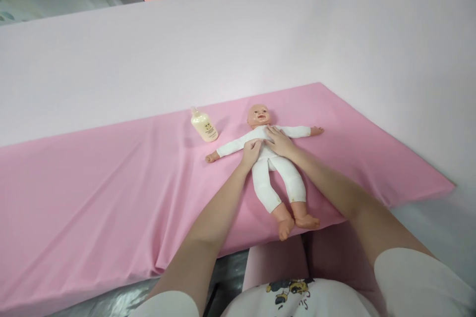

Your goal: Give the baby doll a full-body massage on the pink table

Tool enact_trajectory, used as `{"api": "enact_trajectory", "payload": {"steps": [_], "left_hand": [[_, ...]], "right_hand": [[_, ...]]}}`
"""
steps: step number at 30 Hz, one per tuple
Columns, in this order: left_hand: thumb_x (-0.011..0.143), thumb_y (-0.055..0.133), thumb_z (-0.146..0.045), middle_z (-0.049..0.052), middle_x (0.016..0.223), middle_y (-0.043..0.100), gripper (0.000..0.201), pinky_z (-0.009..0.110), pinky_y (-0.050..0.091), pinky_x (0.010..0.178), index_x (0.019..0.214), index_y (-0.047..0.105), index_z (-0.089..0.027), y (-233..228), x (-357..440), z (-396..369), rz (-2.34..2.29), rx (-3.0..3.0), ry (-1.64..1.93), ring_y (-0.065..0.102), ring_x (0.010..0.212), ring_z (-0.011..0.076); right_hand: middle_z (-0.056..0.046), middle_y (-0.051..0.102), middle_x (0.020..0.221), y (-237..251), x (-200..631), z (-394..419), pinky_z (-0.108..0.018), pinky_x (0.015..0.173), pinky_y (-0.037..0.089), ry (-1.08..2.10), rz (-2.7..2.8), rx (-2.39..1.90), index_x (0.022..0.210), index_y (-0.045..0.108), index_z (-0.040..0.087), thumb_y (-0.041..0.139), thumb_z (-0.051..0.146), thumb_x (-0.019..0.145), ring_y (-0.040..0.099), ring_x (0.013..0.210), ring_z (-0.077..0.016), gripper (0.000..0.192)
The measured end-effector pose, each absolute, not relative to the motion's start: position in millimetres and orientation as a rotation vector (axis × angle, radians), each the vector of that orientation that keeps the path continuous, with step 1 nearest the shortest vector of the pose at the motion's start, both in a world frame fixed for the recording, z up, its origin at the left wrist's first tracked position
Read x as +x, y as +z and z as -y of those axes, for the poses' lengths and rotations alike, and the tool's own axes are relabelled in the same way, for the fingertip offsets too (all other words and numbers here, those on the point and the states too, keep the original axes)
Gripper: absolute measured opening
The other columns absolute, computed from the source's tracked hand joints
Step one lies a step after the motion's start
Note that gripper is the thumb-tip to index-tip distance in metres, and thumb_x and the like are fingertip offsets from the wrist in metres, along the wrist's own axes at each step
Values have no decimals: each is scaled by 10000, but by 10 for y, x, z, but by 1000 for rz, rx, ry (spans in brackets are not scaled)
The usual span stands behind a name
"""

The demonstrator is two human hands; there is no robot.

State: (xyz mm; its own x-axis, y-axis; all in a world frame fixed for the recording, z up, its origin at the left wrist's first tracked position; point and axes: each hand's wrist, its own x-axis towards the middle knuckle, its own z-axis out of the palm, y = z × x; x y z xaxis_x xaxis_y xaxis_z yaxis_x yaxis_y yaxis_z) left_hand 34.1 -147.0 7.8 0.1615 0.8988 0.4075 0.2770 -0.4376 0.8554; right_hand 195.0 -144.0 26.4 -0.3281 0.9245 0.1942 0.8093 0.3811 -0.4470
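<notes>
Both hands rest on the chest of a baby doll (268, 166) that lies on its back on a pink cloth (92, 198), arms flung out to the sides and bare feet pointing toward the person. The left hand (251, 151) sits on the side of the doll's torso under the arm that reaches toward the bottle, its fingers curled and drawn together on the white suit; it looks as if they pinch a fold of fabric, though the view is too small to be sure. The right hand (278, 141) lies just beside it, touching or nearly touching, with the fingers laid flat and slightly spread across the upper chest, fingertips just below the doll's chin. Beyond the left hand, past the doll's outstretched arm and apart from it, a cream-coloured bottle (204, 125) lies tilted on the cloth. Behind both hands and the doll's head, a pale pink wall (148, 59) rises from the far edge of the cloth.
</notes>
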Motion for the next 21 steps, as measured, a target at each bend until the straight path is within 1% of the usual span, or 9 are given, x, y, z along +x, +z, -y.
{"api": "enact_trajectory", "payload": {"steps": [2, 3, 5, 6, 8, 10, 13, 16, 21], "left_hand": [[902, 476, -419, -44, 509, 340, 427, 274, 320, 560, 544, 361, -216, 91, 334, 1489, -1147, 1827, 1306, 352, 523, 125], [913, 472, -450, -39, 522, 366, 427, 280, 339, 577, 564, 403, -214, 99, 329, 1500, -1149, 1837, 1308, 377, 538, 133], [937, 441, -532, -14, 589, 477, 435, 300, 403, 648, 657, 524, -209, 120, 317, 1520, -1112, 1896, 1321, 468, 610, 161], [947, 412, -574, 9, 653, 549, 461, 317, 435, 705, 725, 580, -207, 132, 309, 1528, -1073, 1951, 1331, 520, 673, 179], [969, 336, -627, 67, 845, 672, 544, 360, 462, 853, 864, 660, -204, 158, 293, 1537, -975, 2104, 1329, 599, 847, 216], [996, 265, -611, 101, 1039, 716, 605, 397, 430, 991, 956, 712, -205, 183, 281, 1533, -931, 2258, 1266, 614, 1035, 240], [1035, 227, -497, 92, 1234, 702, 597, 427, 378, 1081, 1061, 754, -218, 198, 281, 1505, -1028, 2384, 1098, 570, 1197, 245], [1051, 230, -392, 66, 1350, 665, 567, 447, 386, 1083, 1107, 768, -225, 170, 292, 1458, -1145, 2388, 1027, 569, 1170, 235], [1054, 263, -349, 35, 1318, 696, 523, 446, 382, 1150, 1110, 770, -230, 68, 255, 1349, -1229, 2314, 1061, 562, 1234, 215]], "right_hand": [[-223, 202, 1662, 281, 1910, 1570, -503, 1259, 211, 385, 2181, -1654, 1569, 254, -2, 368, 389, 1020, 201, 1563, -337, 684], [-255, 218, 1650, 293, 1889, 1642, -499, 1252, 228, 385, 2174, -1700, 1554, 264, -37, 366, 384, 1021, 220, 1555, -352, 687], [-291, 340, 1593, 327, 1851, 1776, -487, 1229, 275, 323, 2175, -1699, 1497, 372, -54, 391, 357, 1014, 326, 1511, -361, 634], [-288, 448, 1529, 346, 1838, 1827, -470, 1205, 318, 286, 2190, -1636, 1439, 465, -33, 404, 327, 1008, 413, 1460, -347, 565], [-231, 640, 1344, 376, 1828, 1875, -419, 1118, 426, 260, 2250, -1437, 1282, 625, 45, 434, 261, 990, 578, 1299, -300, 411], [-163, 721, 1212, 384, 1847, 1851, -376, 1029, 491, 286, 2321, -1245, 1153, 702, 115, 474, 219, 970, 656, 1159, -261, 310], [-120, 740, 1192, 345, 1917, 1731, -401, 1021, 503, 357, 2400, -1012, 1091, 738, 161, 540, 206, 946, 666, 1136, -260, 249], [-115, 751, 1174, 278, 1998, 1617, -471, 1044, 488, 434, 2400, -846, 1013, 759, 175, 584, 206, 916, 657, 1151, -274, 203], [-92, 763, 1118, 216, 2104, 1534, -434, 1069, 467, 830, 2176, -740, 944, 766, 184, 579, 295, 904, 657, 1164, -244, 220]]}}
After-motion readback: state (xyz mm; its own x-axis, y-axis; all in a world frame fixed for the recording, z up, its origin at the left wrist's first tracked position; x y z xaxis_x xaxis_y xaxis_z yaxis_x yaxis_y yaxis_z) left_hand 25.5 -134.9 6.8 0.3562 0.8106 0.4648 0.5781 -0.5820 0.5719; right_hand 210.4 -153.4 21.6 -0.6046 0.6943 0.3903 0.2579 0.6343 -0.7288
